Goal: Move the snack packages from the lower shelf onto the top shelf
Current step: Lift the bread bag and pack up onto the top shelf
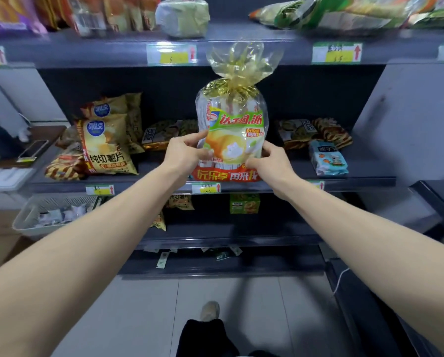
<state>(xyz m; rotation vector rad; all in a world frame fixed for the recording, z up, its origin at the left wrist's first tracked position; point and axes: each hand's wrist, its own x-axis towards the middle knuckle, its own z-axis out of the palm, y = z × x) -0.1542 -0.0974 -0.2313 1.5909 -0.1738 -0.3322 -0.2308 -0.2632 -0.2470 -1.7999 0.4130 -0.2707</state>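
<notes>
The top shelf [241,52] runs the full width, but its goods are blurred and cut off by the upper frame edge; bare board shows between a pale green wrapped pack [183,18] and a heap of green bags [344,14]. The lower shelf [319,173] has open room to either side of the tall clear bag of snack cakes [231,124], which stands upright at its front edge, its tied gold top overlapping the top shelf's lip. Whether its base rests on the board or hangs just above cannot be told, since both hands cover the lower corners. The left hand [183,153] grips the bag's left side with curled fingers, and the right hand [270,161] clasps the right side. 2 yellow chip bags [105,143] stand well left, and a small blue packet [328,158] lies right, its print unreadable.
</notes>
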